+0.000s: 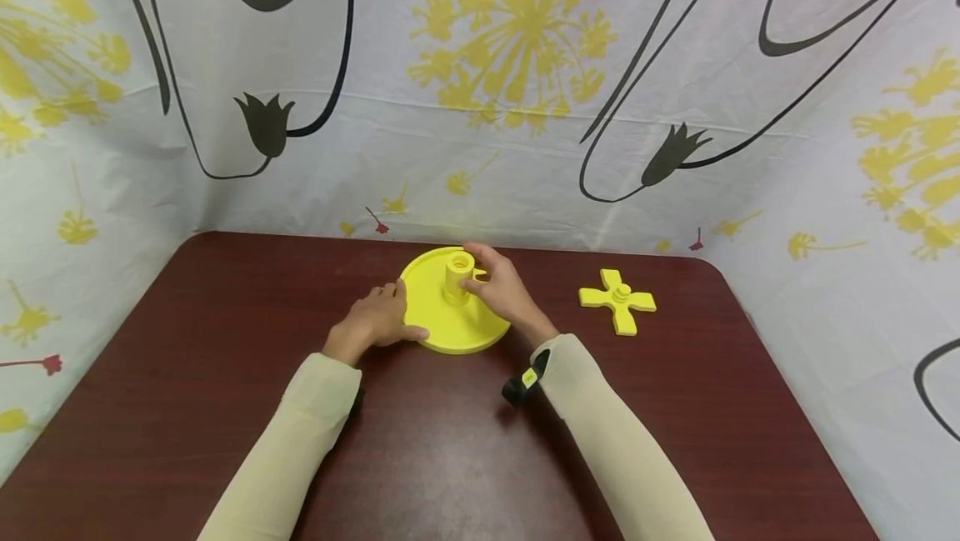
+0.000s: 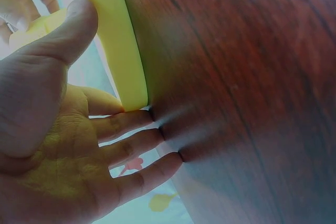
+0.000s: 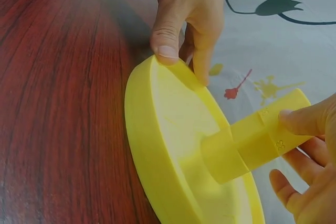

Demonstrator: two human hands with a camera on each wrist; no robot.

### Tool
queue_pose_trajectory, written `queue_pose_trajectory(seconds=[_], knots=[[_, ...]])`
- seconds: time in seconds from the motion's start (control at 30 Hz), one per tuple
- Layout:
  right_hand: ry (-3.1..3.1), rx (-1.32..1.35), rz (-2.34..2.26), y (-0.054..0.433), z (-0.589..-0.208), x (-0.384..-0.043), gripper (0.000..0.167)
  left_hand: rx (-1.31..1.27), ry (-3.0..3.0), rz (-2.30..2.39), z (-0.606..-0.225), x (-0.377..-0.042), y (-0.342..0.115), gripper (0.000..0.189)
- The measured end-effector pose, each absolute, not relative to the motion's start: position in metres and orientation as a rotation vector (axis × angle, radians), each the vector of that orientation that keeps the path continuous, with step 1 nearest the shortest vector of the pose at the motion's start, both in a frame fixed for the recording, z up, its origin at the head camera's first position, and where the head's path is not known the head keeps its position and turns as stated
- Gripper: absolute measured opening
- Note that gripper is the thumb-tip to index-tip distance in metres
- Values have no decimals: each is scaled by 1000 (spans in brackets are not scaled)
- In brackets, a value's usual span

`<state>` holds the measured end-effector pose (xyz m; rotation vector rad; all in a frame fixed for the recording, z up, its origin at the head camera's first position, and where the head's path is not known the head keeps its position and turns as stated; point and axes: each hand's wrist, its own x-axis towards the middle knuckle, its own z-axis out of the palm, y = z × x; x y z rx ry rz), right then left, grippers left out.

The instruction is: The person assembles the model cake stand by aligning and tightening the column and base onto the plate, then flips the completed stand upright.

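Observation:
A round yellow plate (image 1: 453, 331) with a raised rim lies flat near the table's back edge. From its middle a yellow tube (image 1: 457, 281) stands upright, its hollow top facing up; the right wrist view shows a wider collar at its foot and small marks on its side. My left hand (image 1: 375, 316) holds the plate's left rim, thumb on the edge, with several fingertips touching the table in the left wrist view. Thumb and fingers of my right hand (image 1: 506, 287) grip the upper tube (image 3: 262, 135) from the right.
Right of the plate, a yellow four-armed cross piece (image 1: 600, 298) with a round ridged knob in its centre lies on the dark red-brown table (image 1: 450, 458). A white flower-patterned cloth (image 1: 420, 174) hangs behind and along both sides.

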<state>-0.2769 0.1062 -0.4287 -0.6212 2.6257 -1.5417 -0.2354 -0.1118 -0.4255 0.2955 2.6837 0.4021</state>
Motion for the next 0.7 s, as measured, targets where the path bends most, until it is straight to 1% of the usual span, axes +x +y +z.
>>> queue_pose_trajectory(seconds=[0.23, 0.7], knots=[[2686, -551, -1516, 105, -431, -276, 59, 287, 2683, 393, -426, -236, -111, 103], [2767, -392, -1547, 98, -433, -273, 50, 281, 2675, 405, -425, -235, -112, 104]])
